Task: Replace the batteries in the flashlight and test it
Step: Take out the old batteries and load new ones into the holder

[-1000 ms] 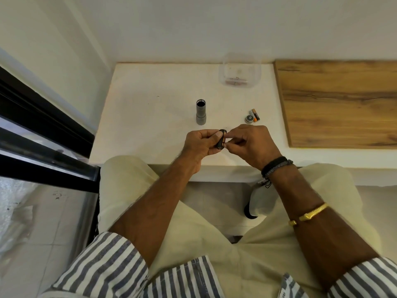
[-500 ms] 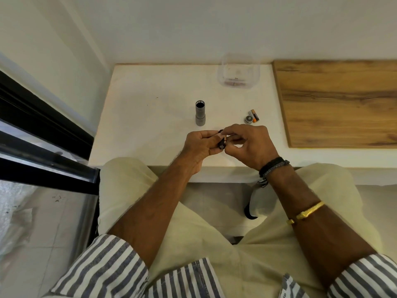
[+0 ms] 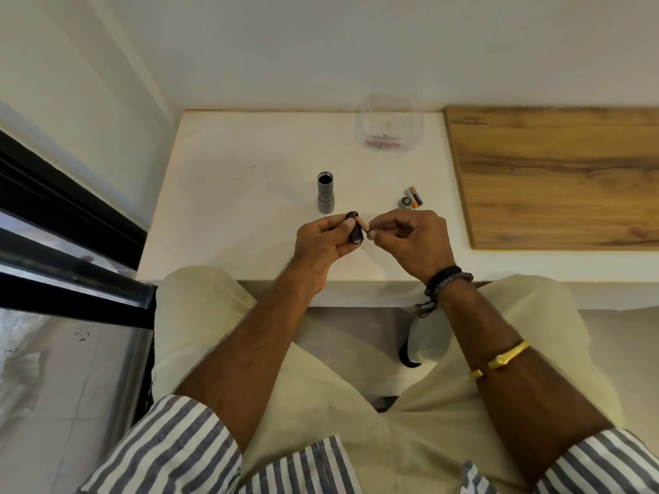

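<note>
While a second ago both hands were pressed together around the dark battery holder (image 3: 356, 230), the right hand (image 3: 410, 240) has now drawn a little to the right, and a pale-ended battery (image 3: 364, 224) shows between the two. It looks half out of the holder, or half in; which way it is going I cannot tell. Either way the swap is under way and the test is some steps off. The left hand (image 3: 322, 240) is clenched round the holder, its fingers (image 3: 344, 227) wrapped over the near side. Right-hand fingers (image 3: 372, 234) pinch the free end of the battery, nearly closed. On the white desk (image 3: 231, 194) the grey flashlight body (image 3: 325, 193) stands upright and open-topped just beyond the hands, with its end cap (image 3: 405, 202) and a spare battery (image 3: 415, 197) lying together further right
</note>
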`<state>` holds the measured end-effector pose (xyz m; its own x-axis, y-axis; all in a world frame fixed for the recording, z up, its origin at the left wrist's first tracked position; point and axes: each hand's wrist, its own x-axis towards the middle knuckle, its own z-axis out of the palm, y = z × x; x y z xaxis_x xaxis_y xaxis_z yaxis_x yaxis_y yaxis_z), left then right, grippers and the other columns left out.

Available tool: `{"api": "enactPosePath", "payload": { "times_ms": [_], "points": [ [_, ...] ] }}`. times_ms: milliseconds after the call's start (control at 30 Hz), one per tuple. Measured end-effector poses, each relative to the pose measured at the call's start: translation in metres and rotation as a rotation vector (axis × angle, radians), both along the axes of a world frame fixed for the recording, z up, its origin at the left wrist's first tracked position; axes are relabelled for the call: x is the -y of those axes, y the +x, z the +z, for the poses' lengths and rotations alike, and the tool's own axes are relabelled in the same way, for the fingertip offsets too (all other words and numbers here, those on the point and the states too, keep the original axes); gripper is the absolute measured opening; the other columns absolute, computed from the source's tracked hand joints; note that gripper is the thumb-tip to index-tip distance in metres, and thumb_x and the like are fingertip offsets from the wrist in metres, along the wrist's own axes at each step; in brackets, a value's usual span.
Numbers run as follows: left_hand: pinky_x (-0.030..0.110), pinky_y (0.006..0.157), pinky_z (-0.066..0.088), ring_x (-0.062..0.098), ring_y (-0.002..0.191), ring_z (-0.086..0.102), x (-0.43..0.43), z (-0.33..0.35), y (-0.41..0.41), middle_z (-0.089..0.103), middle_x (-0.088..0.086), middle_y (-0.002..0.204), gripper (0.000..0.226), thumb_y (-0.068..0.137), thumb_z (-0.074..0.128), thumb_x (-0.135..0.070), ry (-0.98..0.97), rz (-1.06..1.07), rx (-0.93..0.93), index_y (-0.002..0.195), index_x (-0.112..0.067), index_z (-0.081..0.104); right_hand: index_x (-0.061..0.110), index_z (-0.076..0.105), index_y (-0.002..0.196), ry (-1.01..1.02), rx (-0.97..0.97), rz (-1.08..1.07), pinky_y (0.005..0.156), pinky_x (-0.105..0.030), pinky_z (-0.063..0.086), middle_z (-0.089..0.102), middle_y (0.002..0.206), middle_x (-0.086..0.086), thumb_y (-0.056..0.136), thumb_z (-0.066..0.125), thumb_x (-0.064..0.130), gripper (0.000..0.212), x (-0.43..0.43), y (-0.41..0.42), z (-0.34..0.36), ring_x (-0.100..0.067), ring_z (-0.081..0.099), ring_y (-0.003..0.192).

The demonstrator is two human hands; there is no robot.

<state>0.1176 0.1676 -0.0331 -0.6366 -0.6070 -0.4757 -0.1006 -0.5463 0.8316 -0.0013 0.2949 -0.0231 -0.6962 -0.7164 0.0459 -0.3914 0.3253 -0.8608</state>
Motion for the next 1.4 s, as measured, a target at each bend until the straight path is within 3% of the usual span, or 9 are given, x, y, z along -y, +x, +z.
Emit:
{"api": "enactPosePath", "payload": {
  "times_ms": [267, 333, 467, 600, 700, 833, 1000, 1233, 1400],
  "points": [
    [0.046, 0.096, 0.055, 0.036, 0.109, 0.067, 0.004, -0.002, -0.003, 0.066, 0.023, 0.12, 0.033, 0.097, 0.058, -0.003, 0.215, 0.059, -0.102, 0.129, 0.005, 0.057, 0.025, 0.08, 0.079, -0.154, 0.297, -0.473, 0.077, -0.044, 0.065, 0.078, 0.077, -0.002, 0.07, 0.081, 0.009, 0.018, -0.01, -0.041, -0.01, -0.025, 0.077, 0.078],
    [0.042, 0.096, 0.056, 0.032, 0.105, 0.068, 0.004, -0.001, -0.003, 0.067, 0.019, 0.114, 0.032, 0.098, 0.056, -0.004, 0.266, 0.044, -0.15, 0.129, 0.005, 0.056, 0.027, 0.078, 0.075, -0.14, 0.301, -0.598, 0.074, -0.043, 0.065, 0.077, 0.074, -0.003, 0.068, 0.079, 0.009, 0.019, -0.012, -0.054, -0.016, -0.027, 0.077, 0.075],
    [0.04, 0.095, 0.056, 0.03, 0.103, 0.069, 0.002, -0.001, -0.004, 0.069, 0.017, 0.112, 0.031, 0.099, 0.054, -0.005, 0.307, 0.029, -0.211, 0.128, 0.003, 0.057, 0.022, 0.08, 0.084, -0.063, 0.258, -0.714, 0.072, -0.035, 0.065, 0.075, 0.072, 0.004, 0.07, 0.078, 0.01, 0.018, -0.007, -0.071, -0.03, -0.009, 0.072, 0.065],
    [0.039, 0.092, 0.058, 0.029, 0.101, 0.07, 0.003, -0.004, -0.005, 0.07, 0.016, 0.11, 0.026, 0.099, 0.053, -0.005, 0.317, 0.009, -0.238, 0.123, 0.001, 0.06, 0.02, 0.08, 0.091, -0.005, 0.207, -0.765, 0.076, -0.035, 0.065, 0.074, 0.077, 0.007, 0.074, 0.077, 0.014, 0.019, 0.002, -0.077, -0.039, -0.009, 0.071, 0.072],
    [0.037, 0.089, 0.059, 0.029, 0.101, 0.071, 0.003, -0.005, -0.007, 0.071, 0.016, 0.111, 0.022, 0.099, 0.053, -0.005, 0.326, 0.002, -0.244, 0.119, -0.001, 0.062, 0.02, 0.08, 0.096, 0.047, 0.146, -0.743, 0.079, -0.033, 0.063, 0.077, 0.087, 0.003, 0.079, 0.079, 0.016, 0.018, 0.008, -0.081, -0.042, -0.012, 0.072, 0.081],
    [0.037, 0.089, 0.059, 0.029, 0.104, 0.07, 0.004, -0.006, -0.009, 0.07, 0.017, 0.115, 0.021, 0.1, 0.052, -0.005, 0.328, -0.004, -0.24, 0.117, -0.003, 0.063, 0.02, 0.08, 0.101, 0.159, 0.02, -0.664, 0.076, -0.018, 0.053, 0.078, 0.093, 0.002, 0.083, 0.077, 0.018, 0.018, 0.01, -0.078, -0.046, -0.005, 0.065, 0.079],
    [0.037, 0.089, 0.059, 0.029, 0.105, 0.07, 0.003, -0.008, -0.011, 0.07, 0.017, 0.116, 0.021, 0.1, 0.051, -0.004, 0.337, -0.002, -0.238, 0.118, -0.004, 0.063, 0.017, 0.078, 0.105, 0.168, -0.005, -0.649, 0.079, -0.02, 0.052, 0.076, 0.096, 0.002, 0.086, 0.076, 0.019, 0.019, 0.01, -0.073, -0.041, -0.006, 0.064, 0.081],
    [0.036, 0.086, 0.059, 0.029, 0.104, 0.07, 0.007, -0.011, -0.015, 0.072, 0.016, 0.113, 0.022, 0.099, 0.052, -0.003, 0.352, 0.013, -0.265, 0.116, -0.004, 0.065, 0.014, 0.079, 0.097, -0.033, 0.027, -0.505, 0.071, -0.019, 0.057, 0.074, 0.083, 0.004, 0.085, 0.071, 0.013, 0.015, 0.041, -0.079, -0.009, -0.01, 0.07, 0.078],
    [0.037, 0.087, 0.059, 0.029, 0.105, 0.07, 0.01, -0.016, -0.018, 0.071, 0.017, 0.115, 0.023, 0.099, 0.052, -0.003, 0.371, 0.027, -0.262, 0.118, -0.003, 0.065, 0.019, 0.08, 0.098, 0.041, -0.086, -0.327, 0.086, -0.029, 0.059, 0.078, 0.093, 0.004, 0.086, 0.07, 0.015, 0.016, 0.097, -0.114, 0.018, -0.011, 0.072, 0.089]
  ]
}}
